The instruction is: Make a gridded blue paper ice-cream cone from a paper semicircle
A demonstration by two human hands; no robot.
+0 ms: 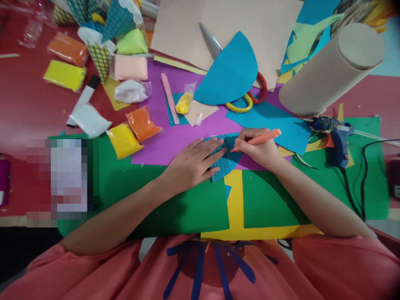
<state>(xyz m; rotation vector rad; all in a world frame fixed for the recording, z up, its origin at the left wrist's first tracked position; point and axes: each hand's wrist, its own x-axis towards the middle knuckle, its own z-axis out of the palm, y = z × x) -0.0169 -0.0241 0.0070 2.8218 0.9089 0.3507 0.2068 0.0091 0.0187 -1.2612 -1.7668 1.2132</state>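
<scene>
My left hand (pixel 196 162) lies flat with fingers stretched over a blue paper piece (pixel 233 143) marked with dark parallel lines. In my right hand (pixel 259 148) is an orange marker (pixel 265 136), pinched between thumb and fingers, its tip at the paper's right part. Part of the blue piece is hidden under my left hand. Just beyond lies a blue half-round paper (pixel 231 75) over scissors (pixel 239 104) with one yellow and one red handle loop. A pink stick-shaped piece (pixel 170 100) and a small bag of yellow clay (pixel 184 103) are nearby.
Clay packets, such as an orange one (pixel 143 123), lie at left near a black-and-white marker (pixel 83 100). A beige paper roll (pixel 325 71) stands tilted at right, with a blue glue gun (pixel 339 146) and its cord before it. Green sheets (pixel 175 208) cover the near table.
</scene>
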